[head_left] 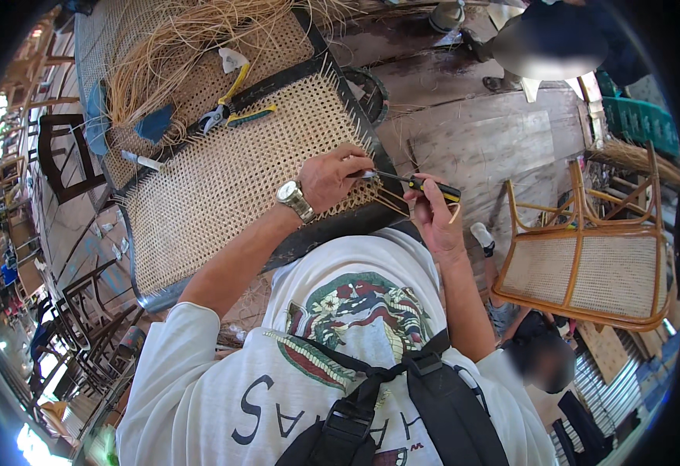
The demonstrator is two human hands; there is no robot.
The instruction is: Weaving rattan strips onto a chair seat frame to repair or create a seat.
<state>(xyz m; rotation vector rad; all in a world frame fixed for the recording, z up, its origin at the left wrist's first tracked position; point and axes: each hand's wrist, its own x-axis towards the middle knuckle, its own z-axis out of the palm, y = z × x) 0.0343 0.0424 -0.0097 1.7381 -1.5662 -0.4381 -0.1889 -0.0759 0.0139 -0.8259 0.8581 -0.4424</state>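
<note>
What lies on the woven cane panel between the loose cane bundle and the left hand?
In the head view, yellow-handled pliers lie on the panel's dark crossbar, between bundle and left hand.

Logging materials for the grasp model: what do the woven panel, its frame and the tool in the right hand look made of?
Woven panel: looks like natural cane, pale tan strands in an open mesh.
Frame: dark and matte, probably painted wood, worn at the edge; could be metal.
Tool in the right hand: black and yellow handle, likely plastic; thin shaft looks like metal.
Left hand rests on the panel's edge.

A furniture-weaving workshop: a dark frame with a half-woven cane seat [231, 179], loose cane strands [177, 39], pliers [223, 105], bare chair frames [84, 318], and a finished cane chair [588, 264] on worn floorboards [472, 140].
</note>
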